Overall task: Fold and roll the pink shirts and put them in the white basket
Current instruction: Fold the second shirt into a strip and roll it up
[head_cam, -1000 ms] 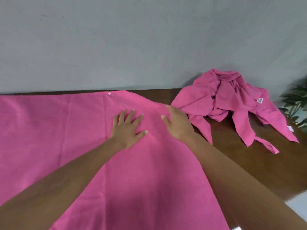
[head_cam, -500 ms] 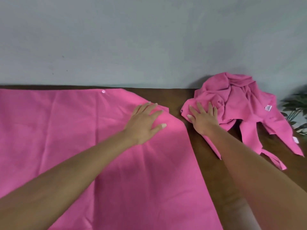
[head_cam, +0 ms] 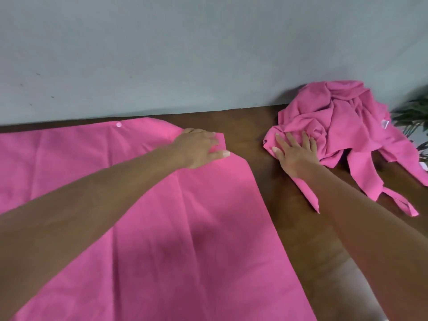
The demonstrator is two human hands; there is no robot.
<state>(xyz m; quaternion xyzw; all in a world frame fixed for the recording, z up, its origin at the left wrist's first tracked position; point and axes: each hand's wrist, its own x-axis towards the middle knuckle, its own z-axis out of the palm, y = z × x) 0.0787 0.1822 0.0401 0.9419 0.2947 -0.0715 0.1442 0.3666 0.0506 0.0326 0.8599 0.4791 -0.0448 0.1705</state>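
- My left hand (head_cam: pixel 199 148) rests on the far right corner of the flat pink shirt (head_cam: pixel 185 228), with the fingers almost straight and close together; the thumb points to the right along the cloth. It holds nothing, it only presses the fabric down.
- This flat pink shirt is spread over the brown table (head_cam: pixel 273 181) and covers the left and near part of it. Its far edge runs along the grey wall (head_cam: pixel 185 54), and its right edge goes slanting from my left hand toward the near side.
- A small pale button (head_cam: pixel 119 124) sits near the far edge of the flat shirt, to the left of my left hand.
- My right hand (head_cam: pixel 294 154) lies flat, fingers spread and straight, on the left near part of the crumpled pink shirt (head_cam: pixel 335 126). It does not grip the cloth; the palm and fingers are on top of it.
- The crumpled pink shirt is a heap at the far right of the table, against the wall, well apart from the flat shirt, with bare wood between them. Some strips of it hang out toward the near right.
- A white label (head_cam: pixel 385 123) shows on the right side of the heap.
- Green leaves of a plant (head_cam: pixel 414 117) are at the right edge, just behind the heap.
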